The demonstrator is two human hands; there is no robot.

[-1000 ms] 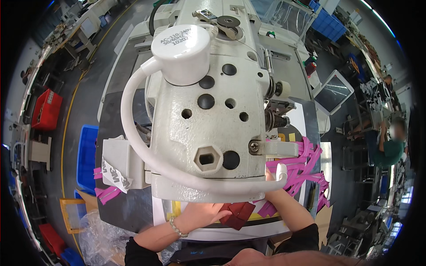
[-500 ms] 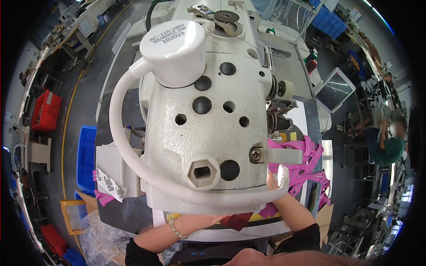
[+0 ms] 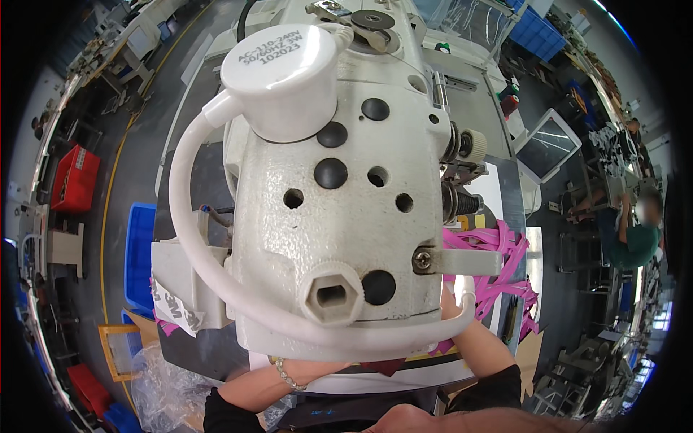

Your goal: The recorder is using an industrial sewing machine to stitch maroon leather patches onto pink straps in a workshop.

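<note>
A white sewing machine head [image 3: 339,231] fills the middle and hides much of my work. My left hand [image 3: 321,370] reaches in under its near edge from the left, a beaded bracelet [image 3: 286,375] on the wrist. Its fingers are out of sight. A dark red piece of material [image 3: 385,366] shows just right of it, partly covered by the machine. My right hand [image 3: 448,299] reaches up along the machine's right side, behind the white gooseneck lamp arm [image 3: 404,335]. Its fingers are hidden too, so what either hand holds cannot be seen.
Bright pink strips [image 3: 498,249] lie in a tangle right of the machine. A tilted screen [image 3: 550,146] stands farther right. Blue bins [image 3: 138,252] and clear plastic wrap [image 3: 170,390] are at the left. At the far right sits another person in green [image 3: 641,245].
My left hand has slid a little farther under the machine, and less of the dark red piece shows. The machine appears slightly larger; my right arm has barely shifted.
</note>
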